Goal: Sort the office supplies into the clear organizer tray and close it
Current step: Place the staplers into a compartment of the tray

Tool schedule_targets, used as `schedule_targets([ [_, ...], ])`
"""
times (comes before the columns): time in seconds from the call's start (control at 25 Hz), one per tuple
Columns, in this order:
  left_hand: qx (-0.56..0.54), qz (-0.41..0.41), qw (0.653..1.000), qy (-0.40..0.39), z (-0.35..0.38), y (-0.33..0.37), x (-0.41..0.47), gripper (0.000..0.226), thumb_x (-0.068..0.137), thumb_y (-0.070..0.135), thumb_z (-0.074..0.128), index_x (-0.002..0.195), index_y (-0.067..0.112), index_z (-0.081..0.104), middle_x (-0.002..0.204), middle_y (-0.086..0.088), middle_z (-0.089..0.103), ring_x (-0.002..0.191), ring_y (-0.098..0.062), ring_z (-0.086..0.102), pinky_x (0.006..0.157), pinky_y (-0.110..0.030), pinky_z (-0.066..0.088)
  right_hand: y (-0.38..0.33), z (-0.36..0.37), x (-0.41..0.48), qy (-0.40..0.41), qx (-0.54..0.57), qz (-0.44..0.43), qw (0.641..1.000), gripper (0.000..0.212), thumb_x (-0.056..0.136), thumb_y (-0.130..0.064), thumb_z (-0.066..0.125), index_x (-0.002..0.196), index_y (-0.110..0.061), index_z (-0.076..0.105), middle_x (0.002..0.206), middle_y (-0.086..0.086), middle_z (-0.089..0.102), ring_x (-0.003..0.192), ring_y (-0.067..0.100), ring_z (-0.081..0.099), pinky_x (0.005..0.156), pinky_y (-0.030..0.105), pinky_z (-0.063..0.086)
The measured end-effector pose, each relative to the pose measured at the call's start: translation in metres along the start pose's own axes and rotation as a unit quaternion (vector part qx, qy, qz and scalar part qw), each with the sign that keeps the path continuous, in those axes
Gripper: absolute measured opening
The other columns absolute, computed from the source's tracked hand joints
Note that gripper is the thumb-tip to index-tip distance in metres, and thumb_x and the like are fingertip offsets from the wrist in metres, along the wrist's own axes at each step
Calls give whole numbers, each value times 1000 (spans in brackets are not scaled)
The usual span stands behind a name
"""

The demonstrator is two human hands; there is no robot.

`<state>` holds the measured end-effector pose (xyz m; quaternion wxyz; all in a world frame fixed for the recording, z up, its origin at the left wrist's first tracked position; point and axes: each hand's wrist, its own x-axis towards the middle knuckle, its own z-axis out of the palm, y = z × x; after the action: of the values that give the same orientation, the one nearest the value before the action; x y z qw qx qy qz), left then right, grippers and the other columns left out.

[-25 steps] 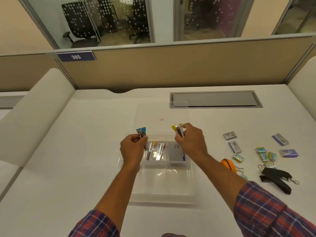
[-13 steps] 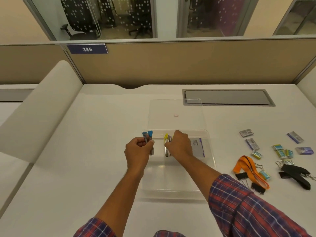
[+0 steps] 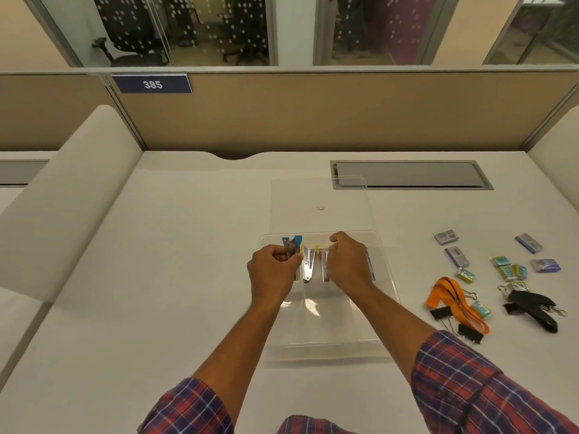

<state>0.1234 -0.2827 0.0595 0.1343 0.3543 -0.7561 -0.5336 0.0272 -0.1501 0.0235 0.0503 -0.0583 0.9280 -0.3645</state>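
We are wearing a plaid shirt (image 3: pixel 310 426) in red and dark blue crossed with thin pale lines, its left sleeve (image 3: pixel 188 408) and right sleeve (image 3: pixel 476 383) ending near the elbows, leaving forearms, left hand (image 3: pixel 272 270) and right hand (image 3: pixel 349 261) bare.

White surface (image 3: pixel 175 277) with grey cable hatch (image 3: pixel 410 174); tan partition (image 3: pixel 313 120) bearing blue plate "385" (image 3: pixel 152 84); cream padded dividers (image 3: pixel 72 189) stood at both sides; glass wall (image 3: pixel 376 26) behind showed black office chairs (image 3: pixel 128 39).

Head-worn view — angled forward-down, close over desk (image 3: pixel 188 277).
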Motion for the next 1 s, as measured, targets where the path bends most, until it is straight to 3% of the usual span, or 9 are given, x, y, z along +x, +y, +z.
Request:
schedule_targets([
  [0.24,152,59,985,-53,51,21,-4,21,82,22,77,73,4,73,66,-8,70,61,-23,64,52,-30,42,45,-34,-5,48,-47,-121,990,32,96,-9,54,126,-10,64,126,9,66,116,26,60,102,40,51],
  [0.4,220,61,971,-67,81,20,-4,25,89,23,74,74,8,59,77,-12,67,74,-31,69,50,-24,33,76,-43,-13,61,-142,-196,968,30,93,-13,65,122,-8,65,121,12,69,106,30,66,93,41,53],
  [0.56,310,89,943,-81,100,7,-6,18,95,21,66,96,4,68,96,-16,71,91,-33,69,67,-29,40,98,-51,-17,41,-173,-265,948,31,92,-18,65,122,-11,63,121,9,68,107,26,64,92,38,52],
  [0.68,345,100,930,-83,108,3,-5,20,97,23,64,104,4,67,104,-16,71,99,-32,69,70,-28,38,109,-52,-20,23,-170,-272,947,44,92,-24,69,132,-8,60,133,12,65,121,28,61,103,41,48],
  [0.84,371,96,919,-91,113,5,-5,24,98,24,65,111,4,66,111,-15,71,105,-30,68,73,-28,40,116,-53,-23,18,-164,-281,945,51,92,-31,67,136,-9,55,141,13,58,130,28,54,106,42,45],
  [1.0,451,158,874,-83,112,2,-15,29,103,27,52,122,7,61,122,-12,64,118,-28,58,100,-33,44,116,-54,-25,15,-160,-277,947,55,92,-36,64,139,-11,50,143,13,55,131,28,51,106,43,46],
])
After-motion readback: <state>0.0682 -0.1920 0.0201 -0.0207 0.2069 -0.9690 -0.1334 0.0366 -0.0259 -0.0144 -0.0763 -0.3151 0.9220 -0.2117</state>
